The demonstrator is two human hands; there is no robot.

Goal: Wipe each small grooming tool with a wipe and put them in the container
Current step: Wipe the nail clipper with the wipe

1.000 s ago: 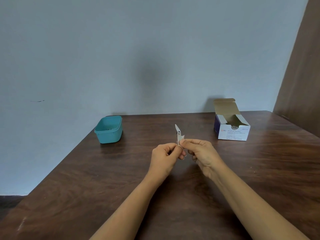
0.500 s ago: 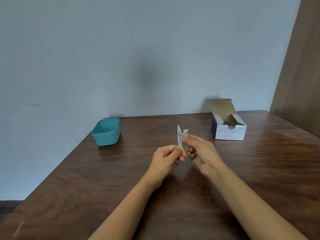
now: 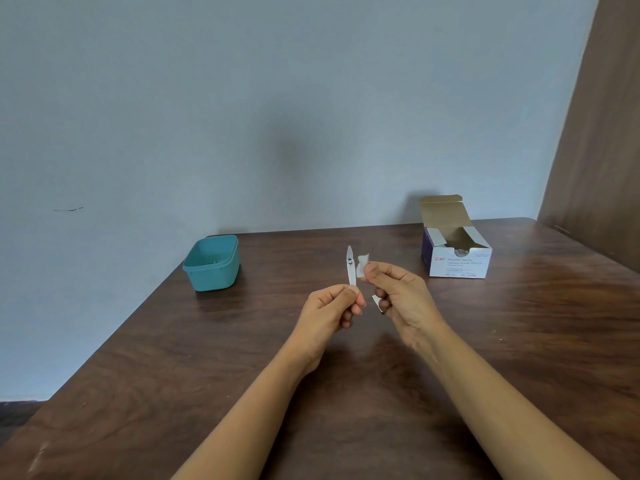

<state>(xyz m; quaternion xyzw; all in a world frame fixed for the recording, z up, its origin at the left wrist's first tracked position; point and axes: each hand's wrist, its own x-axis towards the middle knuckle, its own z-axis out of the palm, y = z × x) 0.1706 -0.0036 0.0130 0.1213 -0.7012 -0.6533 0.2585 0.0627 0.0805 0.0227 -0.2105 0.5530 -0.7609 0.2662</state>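
Metal, plastic, cardboard, wood

Shiny metal tool (image 3: pixel 350 268); matt teal plastic container (image 3: pixel 212 263); cardboard box (image 3: pixel 453 244); glossy wood-grain desk (image 3: pixel 519 341).

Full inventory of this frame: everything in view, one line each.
table: 1, dark brown wood, fills the lower frame
container: 1, teal, open top, far left of the table
swab box: 1, white and purple, flap open, far right of the table
metal tool: 1, silver, upright, above centre of the table
wipe: 1, white, just right of the tool
paper scrap: 1, white, at the right hand's lower fingers
wall: 1, pale blue-grey, behind the table
left hand: 1, pinches the tool's lower end
right hand: 1, pinches the wipe
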